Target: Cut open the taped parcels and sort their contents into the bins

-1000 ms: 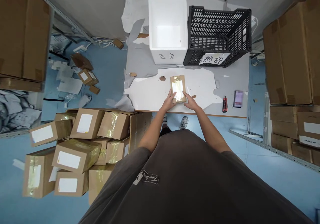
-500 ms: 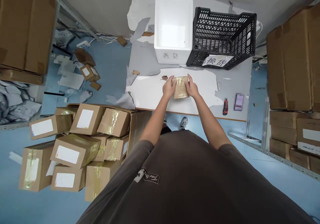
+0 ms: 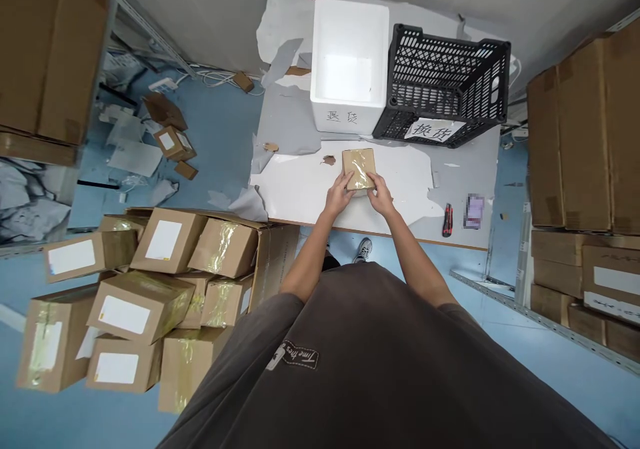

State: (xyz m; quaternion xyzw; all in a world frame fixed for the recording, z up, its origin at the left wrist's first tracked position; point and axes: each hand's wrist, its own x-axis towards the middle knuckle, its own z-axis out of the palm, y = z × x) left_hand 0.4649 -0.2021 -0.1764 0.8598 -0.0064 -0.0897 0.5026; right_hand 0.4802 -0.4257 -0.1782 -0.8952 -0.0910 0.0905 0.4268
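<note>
Both of my hands grip a small taped cardboard box [image 3: 359, 166] over the front part of the worktable. My left hand [image 3: 340, 194] is closed on its near left corner, and my right hand [image 3: 381, 195] on its near right corner. Shiny clear tape runs down the face turned to me. Behind the box stand a white foam bin [image 3: 349, 115] and a black plastic crate [image 3: 445, 75], each with handwritten characters on the front. To the right on the table lie a red and black utility knife [image 3: 447, 220] and a blurred purple item [image 3: 473, 211].
On my left, a large open carton [image 3: 273, 255] is heaped with several taped, labelled boxes [image 3: 163, 239]. Shelving with big cartons [image 3: 583, 142] stands at right. Torn paper [image 3: 287, 125] covers the worktable; small boxes and scraps lie on the blue floor.
My hands have slid from the box's sides to its near corners. The box has tipped and shifted slightly away from me. The view has moved a little.
</note>
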